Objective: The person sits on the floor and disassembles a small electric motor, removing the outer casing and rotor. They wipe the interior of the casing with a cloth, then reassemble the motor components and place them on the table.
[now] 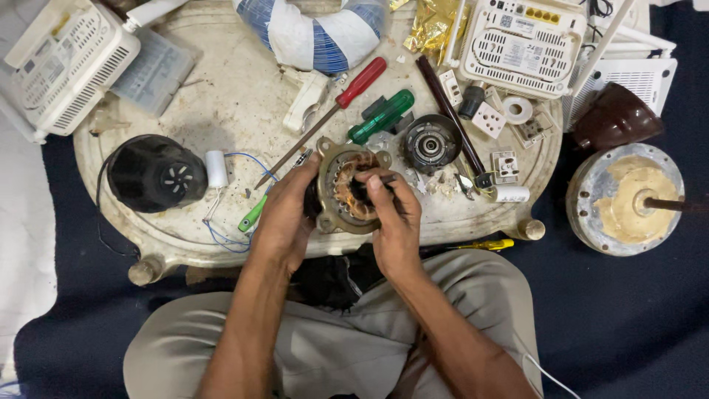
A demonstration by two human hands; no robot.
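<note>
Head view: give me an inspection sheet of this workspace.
Surface: low round table, stained and worn.
Job's things: motor stator with copper windings, held over the table edge.
Clutter: red screwdriver, green screwdriver, black fan motor, sockets, tape roll.
Hands: left hand grips the stator; right hand fingers press a thin tool into it.
Cables: blue wire from white capacitor.
Surroundings: white routers, dark floor, metal housing.

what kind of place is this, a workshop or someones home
Likely a small home repair spot on the floor: a low round table strewn with screwdrivers, router boxes, and an opened motor stator in both hands.
</note>
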